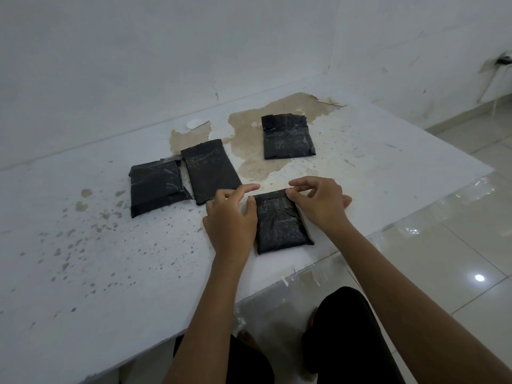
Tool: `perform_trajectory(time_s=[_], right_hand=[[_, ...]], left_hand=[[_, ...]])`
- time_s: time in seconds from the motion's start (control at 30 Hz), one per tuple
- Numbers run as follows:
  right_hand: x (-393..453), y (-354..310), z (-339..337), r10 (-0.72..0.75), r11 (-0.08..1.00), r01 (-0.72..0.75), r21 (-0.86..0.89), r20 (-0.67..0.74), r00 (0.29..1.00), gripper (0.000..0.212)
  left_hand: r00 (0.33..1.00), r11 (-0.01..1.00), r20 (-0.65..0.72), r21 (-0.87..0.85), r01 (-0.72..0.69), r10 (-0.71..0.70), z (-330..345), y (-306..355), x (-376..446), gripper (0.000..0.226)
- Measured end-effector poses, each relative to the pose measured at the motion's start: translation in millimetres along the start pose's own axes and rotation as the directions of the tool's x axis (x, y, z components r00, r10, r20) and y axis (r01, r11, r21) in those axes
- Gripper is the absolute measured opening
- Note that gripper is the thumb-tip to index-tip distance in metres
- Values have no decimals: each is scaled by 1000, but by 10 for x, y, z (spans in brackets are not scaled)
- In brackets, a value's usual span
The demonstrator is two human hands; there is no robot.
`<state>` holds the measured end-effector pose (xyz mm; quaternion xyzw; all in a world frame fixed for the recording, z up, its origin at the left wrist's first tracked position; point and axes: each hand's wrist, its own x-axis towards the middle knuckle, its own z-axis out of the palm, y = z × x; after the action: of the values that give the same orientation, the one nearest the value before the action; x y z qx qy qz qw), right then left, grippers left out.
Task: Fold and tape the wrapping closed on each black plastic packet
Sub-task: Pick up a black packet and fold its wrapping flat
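In the head view, we see the nearest black packet lying near the table edge, between both hands. The left hand and the right hand each pinch a far corner of its folded flap. We judge the folding step is in hand; next it calls for tape, which we cannot see. Three other packets lie farther; their contents stay hidden.

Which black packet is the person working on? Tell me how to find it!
Look at the white table and find its near edge. The packet being worked on lies there between the left hand and right hand. It is the only one being touched; the other three lie farther back.
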<state>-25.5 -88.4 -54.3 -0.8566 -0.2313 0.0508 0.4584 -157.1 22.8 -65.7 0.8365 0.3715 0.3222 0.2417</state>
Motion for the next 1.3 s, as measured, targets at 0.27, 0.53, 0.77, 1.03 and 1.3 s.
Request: perform_trajectory(time_s=[0.27, 0.53, 0.77, 1.03, 1.3], right_hand=[[29, 0, -11, 14, 1000, -14, 15, -2, 1000, 9], [0, 0, 7, 18, 1000, -18, 10, -33, 999, 9], [15, 27, -8, 13, 999, -12, 47, -31, 999, 8], [127, 57, -96, 42, 997, -49, 67, 95, 995, 10], [122, 136, -142, -21, 999, 15, 38, 165, 986, 17]], left_hand=[[907, 890, 139, 183, -418, 398, -68, -88, 156, 30], [843, 868, 393, 183, -462, 366, -112, 191, 233, 33], [883, 907, 450, 302, -295, 137, -58, 429, -296, 59], [928, 884, 247, 310, -349, 280, 152, 330, -417, 63], [911, 902, 295, 234, -363, 290, 161, 333, -383, 61]])
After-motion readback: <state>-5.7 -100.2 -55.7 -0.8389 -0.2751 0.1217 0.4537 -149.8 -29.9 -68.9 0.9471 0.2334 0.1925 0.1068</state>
